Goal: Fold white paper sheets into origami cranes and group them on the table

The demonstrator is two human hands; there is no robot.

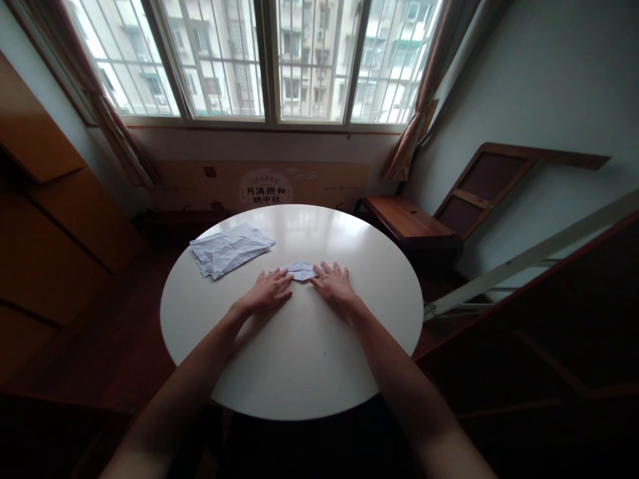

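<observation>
A small folded sheet of pale paper (302,270) lies on the white round table (299,359), with creases across it. My left hand (270,290) rests over its left end, fingers stretched out and spread. On the right end lies my right hand (333,283), fingers also extended and apart, pressing the paper to the tabletop. Parts of both ends are hidden under the fingers. Farther back on the left, a stack of creased pale paper sheets (232,249) lies near the table's edge.
Beyond the table stands a long printed cardboard panel (200,183) below the barred window (224,60). A wooden chair (407,218) is at the back right. Wooden cabinets (44,266) line the left side, and a pale slanted rail (524,259) runs along the right.
</observation>
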